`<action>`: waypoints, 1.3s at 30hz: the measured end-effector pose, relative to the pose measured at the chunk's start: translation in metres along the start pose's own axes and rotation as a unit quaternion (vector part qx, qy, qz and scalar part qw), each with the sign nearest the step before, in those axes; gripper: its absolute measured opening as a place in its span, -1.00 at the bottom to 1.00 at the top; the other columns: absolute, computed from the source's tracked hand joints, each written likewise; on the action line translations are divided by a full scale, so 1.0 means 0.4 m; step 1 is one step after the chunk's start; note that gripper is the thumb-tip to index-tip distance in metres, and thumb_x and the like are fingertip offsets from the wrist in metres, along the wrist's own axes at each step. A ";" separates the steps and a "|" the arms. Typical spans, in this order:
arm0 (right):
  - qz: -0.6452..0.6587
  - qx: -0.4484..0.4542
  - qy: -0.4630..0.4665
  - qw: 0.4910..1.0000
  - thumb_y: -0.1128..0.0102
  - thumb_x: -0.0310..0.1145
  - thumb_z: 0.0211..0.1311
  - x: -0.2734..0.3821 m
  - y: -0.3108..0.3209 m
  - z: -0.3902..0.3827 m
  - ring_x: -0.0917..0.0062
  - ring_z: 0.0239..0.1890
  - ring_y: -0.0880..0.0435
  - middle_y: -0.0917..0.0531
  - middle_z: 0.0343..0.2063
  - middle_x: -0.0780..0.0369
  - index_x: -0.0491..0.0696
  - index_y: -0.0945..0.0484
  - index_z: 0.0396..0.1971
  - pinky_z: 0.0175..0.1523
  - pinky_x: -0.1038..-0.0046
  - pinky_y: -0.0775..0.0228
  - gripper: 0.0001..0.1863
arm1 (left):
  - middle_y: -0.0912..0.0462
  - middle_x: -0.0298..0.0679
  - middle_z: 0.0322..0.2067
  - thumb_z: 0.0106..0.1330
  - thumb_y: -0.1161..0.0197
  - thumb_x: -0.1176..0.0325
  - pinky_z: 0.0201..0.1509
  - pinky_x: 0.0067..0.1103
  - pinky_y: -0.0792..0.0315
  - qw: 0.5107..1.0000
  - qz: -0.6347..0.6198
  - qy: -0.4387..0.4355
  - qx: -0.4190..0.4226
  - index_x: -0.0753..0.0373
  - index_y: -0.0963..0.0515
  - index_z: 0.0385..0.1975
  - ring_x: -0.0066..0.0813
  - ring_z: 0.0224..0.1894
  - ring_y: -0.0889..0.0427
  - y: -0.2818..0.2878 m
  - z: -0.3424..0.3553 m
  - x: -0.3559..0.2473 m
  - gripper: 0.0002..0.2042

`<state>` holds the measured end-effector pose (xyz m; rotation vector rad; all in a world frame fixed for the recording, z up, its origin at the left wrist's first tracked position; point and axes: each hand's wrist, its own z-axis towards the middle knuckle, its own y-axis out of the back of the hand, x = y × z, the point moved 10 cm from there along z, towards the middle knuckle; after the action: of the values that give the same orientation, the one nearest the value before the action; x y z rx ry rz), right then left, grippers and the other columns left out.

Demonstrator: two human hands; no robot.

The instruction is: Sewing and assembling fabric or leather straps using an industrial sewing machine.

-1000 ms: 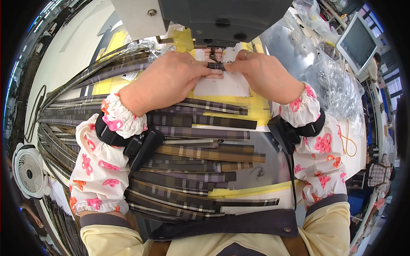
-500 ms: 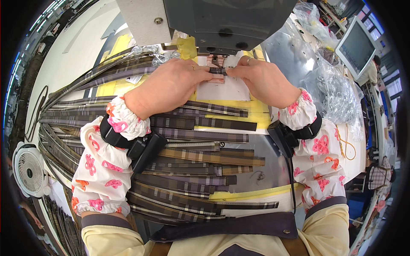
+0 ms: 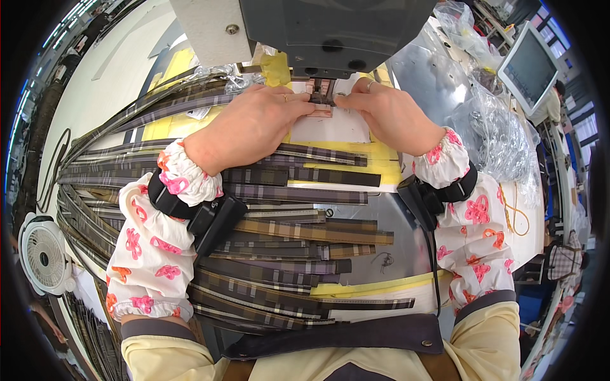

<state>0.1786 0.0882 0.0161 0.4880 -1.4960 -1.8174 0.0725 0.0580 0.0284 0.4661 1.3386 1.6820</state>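
Note:
At the copper-coloured clamp plate (image 3: 321, 112) of a sewing machine (image 3: 330, 38), my left hand (image 3: 257, 120) and my right hand (image 3: 389, 113) face each other, fingers pinched. Between their fingertips a short dark piece of plaid strap (image 3: 322, 100) lies across the plate, under the machine's foot. The left fingers press its left end. At its right end my right thumb and fingers pinch it beside a small shiny bit. The machine's foot and the fingers hide most of the strap.
Many plaid straps (image 3: 305, 236) fan across the table from the left, below my left arm. Crumpled clear plastic bags (image 3: 492, 136) lie at the right, near a tilted screen (image 3: 528, 63). A white fan (image 3: 44, 254) stands at far left. Yellow tape (image 3: 381, 155) covers part of the table.
Both hands have shifted slightly away from me, taking the strap from the plate's near side to beneath the machine's foot. The loose straps lie as before.

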 end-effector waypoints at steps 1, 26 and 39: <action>-0.002 -0.002 0.004 1.000 -0.09 -0.60 -0.01 0.003 0.002 0.000 0.22 -0.24 -0.64 -0.60 -0.23 0.14 0.00 -0.61 -0.10 -0.12 0.33 -0.49 -0.59 | -0.59 0.01 -0.11 0.14 -0.10 0.60 0.02 -0.31 -0.44 1.000 0.000 0.000 -0.002 0.30 -0.52 -0.07 0.01 -0.06 -0.54 0.000 -0.002 0.001 -0.68; 0.014 0.032 -0.012 0.999 -0.01 -0.63 0.04 0.003 -0.005 -0.007 0.15 -0.26 -0.61 -0.61 -0.24 0.08 -0.06 -0.60 -0.14 -0.15 0.29 -0.46 -0.64 | -0.63 -0.11 -0.22 0.18 -0.14 0.51 -0.10 -0.33 -0.45 0.999 0.029 0.025 0.011 0.23 -0.57 -0.15 -0.07 -0.21 -0.57 -0.009 0.006 -0.002 -0.76; 0.004 -0.014 0.011 1.000 -0.05 -0.56 0.02 0.013 0.009 -0.001 0.19 -0.32 -0.64 -0.60 -0.36 0.12 -0.01 -0.63 -0.20 -0.21 0.29 -0.49 -0.68 | -0.64 -0.11 -0.22 0.18 -0.14 0.51 -0.10 -0.34 -0.46 0.999 0.036 0.022 0.005 0.19 -0.59 -0.14 -0.10 -0.21 -0.58 -0.003 0.006 0.007 -0.75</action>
<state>0.1763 0.0839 0.0202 0.4870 -1.4529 -1.8192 0.0735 0.0616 0.0274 0.4915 1.3774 1.7539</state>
